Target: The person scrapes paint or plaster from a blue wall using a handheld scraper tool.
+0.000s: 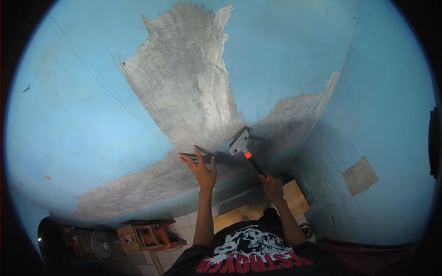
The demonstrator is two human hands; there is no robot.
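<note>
My right hand (272, 188) is wrapped round the black handle of a scraper (240, 142), which has orange bands and a wide grey head. Its blade edge meets the blue wall (115, 41) or lies very close to it, along the border between paint and bare plaster. To the left, my left hand (202, 174) is held up with its fingers spread, at or just off the wall, and nothing is in it. Above both hands, a tall patch of bare grey plaster (177, 69) shows where there is no paint.
A yellowish board or bench (294, 198) lies below my right hand. Wooden furniture (152, 234) and a round fan (102, 244) stand at lower left on the tiled floor (184, 225). The right-hand wall has a small grey square patch (360, 176).
</note>
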